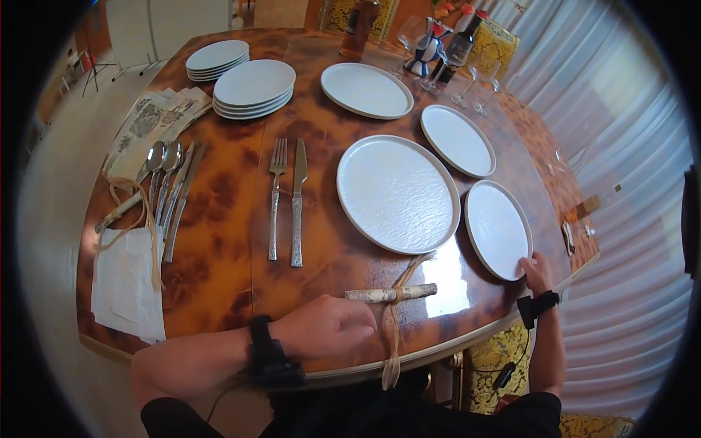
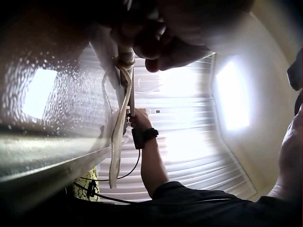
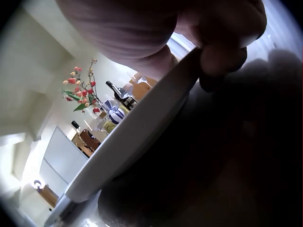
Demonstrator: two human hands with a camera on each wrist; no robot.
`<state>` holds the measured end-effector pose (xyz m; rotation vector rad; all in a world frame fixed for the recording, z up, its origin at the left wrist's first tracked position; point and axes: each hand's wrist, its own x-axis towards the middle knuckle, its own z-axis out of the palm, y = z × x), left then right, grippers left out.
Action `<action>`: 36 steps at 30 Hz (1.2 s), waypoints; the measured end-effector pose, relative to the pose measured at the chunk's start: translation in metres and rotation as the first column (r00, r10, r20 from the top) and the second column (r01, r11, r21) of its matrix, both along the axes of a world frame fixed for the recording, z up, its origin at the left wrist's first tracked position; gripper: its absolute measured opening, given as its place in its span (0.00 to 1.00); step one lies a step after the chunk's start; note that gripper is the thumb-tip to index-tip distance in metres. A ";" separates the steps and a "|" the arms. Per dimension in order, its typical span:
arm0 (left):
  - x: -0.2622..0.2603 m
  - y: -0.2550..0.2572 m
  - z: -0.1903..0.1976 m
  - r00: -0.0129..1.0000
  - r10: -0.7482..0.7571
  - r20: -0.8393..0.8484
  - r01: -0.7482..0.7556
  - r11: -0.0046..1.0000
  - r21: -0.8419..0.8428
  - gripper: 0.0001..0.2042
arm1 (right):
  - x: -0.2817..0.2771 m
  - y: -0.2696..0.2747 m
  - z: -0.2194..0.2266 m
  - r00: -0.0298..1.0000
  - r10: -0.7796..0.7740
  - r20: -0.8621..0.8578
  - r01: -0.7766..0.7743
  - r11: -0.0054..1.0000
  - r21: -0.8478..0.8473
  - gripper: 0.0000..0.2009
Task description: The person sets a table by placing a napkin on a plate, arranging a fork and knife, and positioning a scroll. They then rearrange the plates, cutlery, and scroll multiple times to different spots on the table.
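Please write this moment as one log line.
left hand: beside tied roll, hold unclear; right hand: grips rightmost plate by rim; fork, knife: side by side

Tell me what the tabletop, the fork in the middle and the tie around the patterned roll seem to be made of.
Tabletop: glossy lacquered wood or laminate, judging by mottled brown patterning and bright reflections.
Fork: silvery metal, perhaps stainless steel, shiny with a textured handle.
Tie: matte tan strands with loose ends suggest natural fibre, maybe raffia or twine.
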<state>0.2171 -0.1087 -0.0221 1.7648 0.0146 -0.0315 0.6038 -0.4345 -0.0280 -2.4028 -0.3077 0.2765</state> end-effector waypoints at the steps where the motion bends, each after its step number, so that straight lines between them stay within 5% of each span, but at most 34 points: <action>1: 0.000 0.000 0.001 1.000 0.002 0.007 -0.002 1.000 0.008 0.09 | 0.013 -0.011 -0.010 0.999 0.011 -0.053 -0.006 0.996 0.089 0.14; 4: -0.002 0.001 0.001 0.999 0.020 0.049 -0.021 0.999 0.027 0.10 | 0.009 -0.023 0.005 0.950 0.079 -0.302 0.024 0.947 0.322 0.08; 8: -0.002 0.002 -0.006 0.996 0.005 0.094 -0.008 1.000 0.028 0.09 | 0.021 -0.050 0.025 0.868 0.248 -0.430 0.126 0.728 0.673 0.06; 9: -0.001 0.002 -0.004 0.997 -0.002 0.081 0.000 1.000 0.030 0.09 | 0.022 -0.050 0.030 0.844 0.285 -0.454 0.176 0.653 0.737 0.07; 10: 0.000 0.002 -0.003 0.998 -0.015 0.067 0.013 0.999 0.032 0.09 | 0.028 -0.045 0.032 0.928 0.227 -0.297 0.066 0.682 0.728 0.06; 13: 0.002 0.000 -0.003 0.997 -0.044 0.070 0.040 0.998 0.051 0.09 | 0.032 0.008 0.052 0.977 0.215 0.001 -0.153 0.691 0.706 0.04; 16: 0.001 0.000 -0.009 0.991 -0.032 0.127 0.020 0.995 0.099 0.08 | -0.023 0.130 0.096 0.913 0.374 -0.161 -0.081 0.554 0.828 0.06; 18: -0.001 -0.001 -0.010 0.989 -0.024 0.145 0.011 0.996 0.091 0.08 | -0.004 0.191 0.086 0.881 0.434 -0.187 -0.046 0.472 0.880 0.08; 25: -0.005 -0.001 -0.013 0.986 -0.019 0.163 -0.004 0.990 0.140 0.08 | -0.019 0.373 0.050 0.911 0.364 -0.195 -0.046 0.558 0.829 0.11; 36: 0.001 -0.003 -0.023 0.984 -0.019 0.177 -0.003 0.993 0.121 0.07 | -0.008 0.431 0.015 0.935 0.236 -0.265 0.042 0.668 0.743 0.11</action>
